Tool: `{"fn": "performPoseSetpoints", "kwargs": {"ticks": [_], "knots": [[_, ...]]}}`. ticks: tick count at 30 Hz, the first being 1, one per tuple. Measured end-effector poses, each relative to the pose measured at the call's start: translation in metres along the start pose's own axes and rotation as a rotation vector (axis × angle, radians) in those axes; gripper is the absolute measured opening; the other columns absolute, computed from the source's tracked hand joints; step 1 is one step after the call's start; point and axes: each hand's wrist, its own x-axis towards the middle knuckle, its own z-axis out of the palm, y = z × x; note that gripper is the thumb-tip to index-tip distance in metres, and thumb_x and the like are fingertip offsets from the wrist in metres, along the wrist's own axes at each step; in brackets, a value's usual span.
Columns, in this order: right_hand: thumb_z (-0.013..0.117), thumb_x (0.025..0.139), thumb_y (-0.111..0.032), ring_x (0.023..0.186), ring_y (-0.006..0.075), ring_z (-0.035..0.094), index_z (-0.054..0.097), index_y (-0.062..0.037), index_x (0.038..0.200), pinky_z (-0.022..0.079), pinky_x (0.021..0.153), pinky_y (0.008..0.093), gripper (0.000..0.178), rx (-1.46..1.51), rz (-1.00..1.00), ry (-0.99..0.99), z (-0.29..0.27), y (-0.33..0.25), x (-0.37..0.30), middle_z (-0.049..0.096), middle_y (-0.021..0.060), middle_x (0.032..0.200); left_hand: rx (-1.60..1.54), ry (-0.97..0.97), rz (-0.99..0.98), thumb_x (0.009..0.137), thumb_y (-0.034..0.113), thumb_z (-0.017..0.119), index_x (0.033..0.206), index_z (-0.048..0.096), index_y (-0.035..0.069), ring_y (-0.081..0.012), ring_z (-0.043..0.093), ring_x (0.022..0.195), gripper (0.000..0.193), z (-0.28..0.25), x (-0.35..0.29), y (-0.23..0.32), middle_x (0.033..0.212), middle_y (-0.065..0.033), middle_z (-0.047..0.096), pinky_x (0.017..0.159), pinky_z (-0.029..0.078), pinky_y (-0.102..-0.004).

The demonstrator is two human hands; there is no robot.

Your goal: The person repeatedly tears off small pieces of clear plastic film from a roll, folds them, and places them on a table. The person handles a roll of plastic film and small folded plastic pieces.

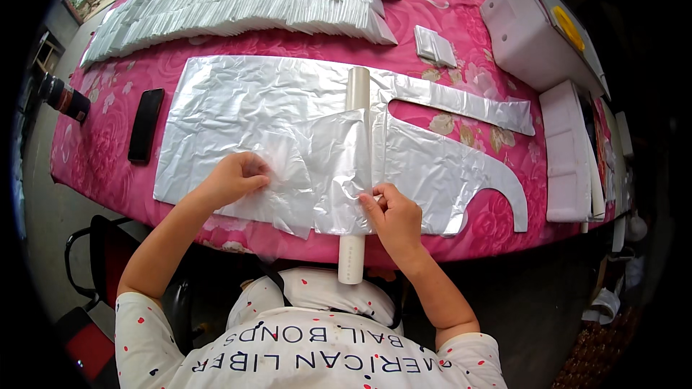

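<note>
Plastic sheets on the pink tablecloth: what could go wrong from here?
The thin film between the left hand and right hand could tear or crease if tugged. The white tube overhangs the near edge of the table, so a bump might shift it. The phone beside the plastic sheets could get nudged.

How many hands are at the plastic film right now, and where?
2: the left hand pinches the plastic film left of the white tube; the right hand grips it by the tube's right side. Neither is hidden.
</note>
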Motion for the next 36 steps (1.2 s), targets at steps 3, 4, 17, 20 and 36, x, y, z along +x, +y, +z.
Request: {"fn": "performPoseSetpoints", "kwargs": {"ticks": [3, 4, 17, 20, 36], "knots": [[0.065, 0.082, -0.029, 0.054, 0.0253, 0.057, 0.058, -0.0042, 0.073, 0.043, 0.05, 0.0351, 0.027, 0.002, -0.122, 0.072, 0.001, 0.005, 0.001, 0.057, 0.0094, 0.059, 0.024, 0.006, -0.001, 0.08, 0.006, 0.065, 0.094, 0.06, 0.0, -0.0082, 0.058, 0.067, 0.016, 0.002, 0.002, 0.002, 0.078, -0.0027, 0.062, 0.06, 0.046, -0.0227], [0.065, 0.081, -0.027, 0.053, 0.0253, 0.057, 0.058, -0.0043, 0.073, 0.043, 0.05, 0.035, 0.026, 0.014, -0.12, 0.078, 0.0, 0.004, 0.001, 0.057, 0.0094, 0.059, 0.033, 0.012, -0.005, 0.08, 0.006, 0.064, 0.093, 0.06, 0.0, -0.0082, 0.058, 0.067, 0.015, 0.002, 0.0, 0.002, 0.078, -0.0027, 0.062, 0.06, 0.046, -0.0227], [0.064, 0.082, -0.015, 0.053, 0.023, 0.056, 0.058, -0.002, 0.075, 0.043, 0.051, 0.0328, 0.016, -0.192, -0.007, 0.248, -0.108, 0.084, 0.011, 0.057, 0.0103, 0.061, -0.013, 0.001, -0.009, 0.081, 0.006, 0.064, 0.092, 0.059, 0.001, -0.0081, 0.057, 0.065, 0.012, -0.02, -0.008, 0.003, 0.077, -0.0026, 0.061, 0.06, 0.046, -0.0221], [0.064, 0.083, -0.015, 0.054, 0.0208, 0.056, 0.059, -0.001, 0.077, 0.044, 0.052, 0.0317, 0.016, -0.154, 0.045, 0.277, -0.118, 0.089, 0.009, 0.058, 0.01, 0.063, -0.006, -0.023, -0.042, 0.081, 0.007, 0.064, 0.091, 0.06, 0.001, -0.0075, 0.057, 0.065, 0.013, -0.018, -0.008, 0.01, 0.077, -0.0023, 0.061, 0.06, 0.047, -0.0219], [0.073, 0.069, -0.022, 0.117, 0.031, 0.044, 0.055, -0.003, 0.115, 0.036, 0.098, 0.0406, 0.053, -0.141, -0.704, -0.038, 0.005, -0.033, 0.01, 0.05, 0.0141, 0.122, -0.048, -0.049, -0.005, 0.082, 0.006, 0.063, 0.094, 0.058, 0.0, -0.0072, 0.057, 0.068, 0.014, -0.017, -0.012, 0.006, 0.08, -0.0023, 0.062, 0.063, 0.047, -0.0227]]}}
